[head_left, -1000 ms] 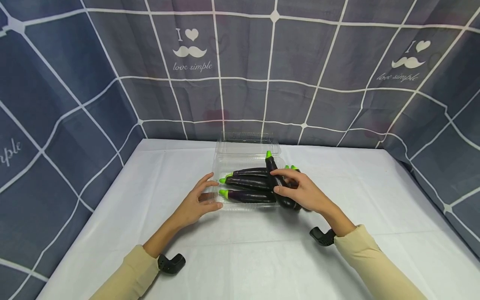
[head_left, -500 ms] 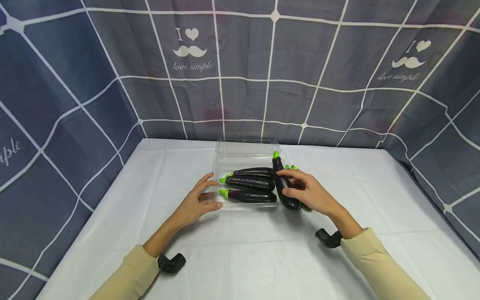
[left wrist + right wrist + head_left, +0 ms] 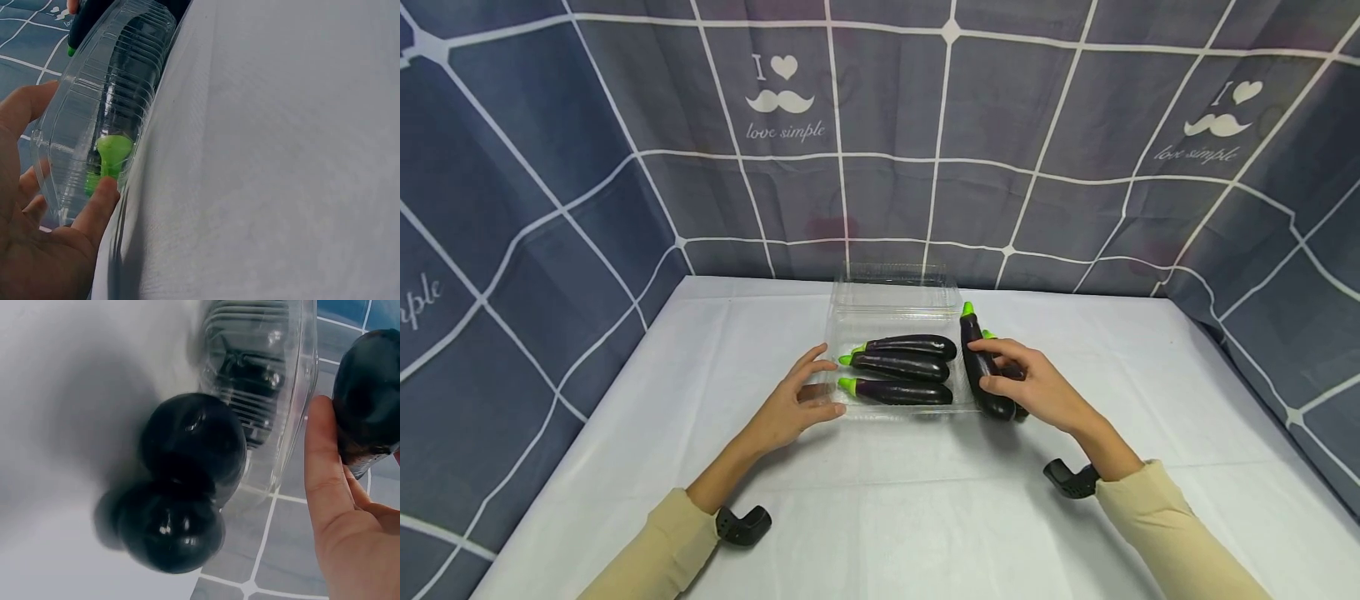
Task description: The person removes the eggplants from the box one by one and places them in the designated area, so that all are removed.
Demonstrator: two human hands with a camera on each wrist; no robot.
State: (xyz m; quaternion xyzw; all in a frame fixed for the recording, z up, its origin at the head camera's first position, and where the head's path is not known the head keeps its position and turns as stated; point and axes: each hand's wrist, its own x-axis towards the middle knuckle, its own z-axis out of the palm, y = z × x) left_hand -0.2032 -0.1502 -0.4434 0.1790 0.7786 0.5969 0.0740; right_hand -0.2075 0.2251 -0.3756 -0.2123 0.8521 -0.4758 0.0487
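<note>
**Right hand has an eggplant just off the tray's right edge**

Watching the feeds from my end. The right hand (image 3: pixel 1030 385) has its fingers and thumb wrapped around one eggplant (image 3: pixel 983 367), holding it just beside the right wall of the clear plastic tray (image 3: pixel 891 304). Its long axis runs roughly front to back, green stem (image 3: pixel 967 309) pointing away from the person, fat end toward them. That puts it crosswise to the three eggplants in the tray (image 3: pixel 901 365), which lie left to right with their green stems at the left.

So the relation that matters, as I read it: the tray sits directly left of the held eggplant, and the eggplant is about a quarter turn off from the ones inside. The right hand is clearly the nearer one.

The left hand (image 3: pixel 792 405) has its fingers spread and mostly straight, thumb and fingertips touching the tray's left end. It's not wrapped around anything.

The right wrist view shows two more dark eggplant ends (image 3: pixel 181 487) lying on the white worktop (image 3: pixel 880 500) against the tray wall.
</note>
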